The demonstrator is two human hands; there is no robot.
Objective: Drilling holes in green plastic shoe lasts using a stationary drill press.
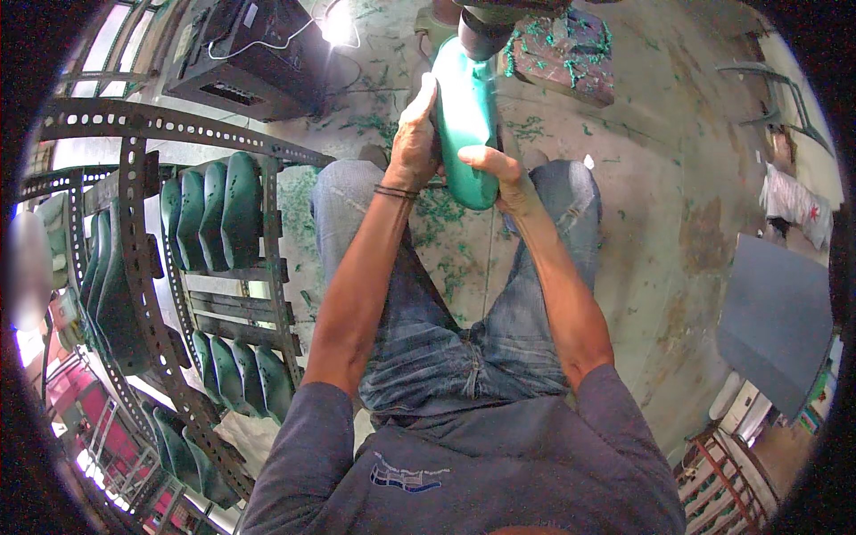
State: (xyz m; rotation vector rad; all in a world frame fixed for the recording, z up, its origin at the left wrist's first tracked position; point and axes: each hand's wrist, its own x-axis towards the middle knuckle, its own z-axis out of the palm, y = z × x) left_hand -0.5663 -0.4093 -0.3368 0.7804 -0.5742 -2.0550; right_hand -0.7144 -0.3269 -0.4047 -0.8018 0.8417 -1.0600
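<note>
A glossy green shoe last (467,111) is held lengthwise in front of me, brightly lit along its middle. My left hand (414,143) grips its left side, most of the fingers hidden behind it. Around the near right end closes my right hand (501,174), its thumb lying on the upper surface. The far end of the last is right at a dark, rounded machine head (482,34); whether they touch, I cannot tell.
Several green lasts (212,214) stand on a perforated metal rack (134,169) to my left. A black cabinet (254,62) and a bright lamp (338,22) are at the far left. Green shavings litter the floor and a block (563,55) beyond. A grey panel (774,321) stands at right.
</note>
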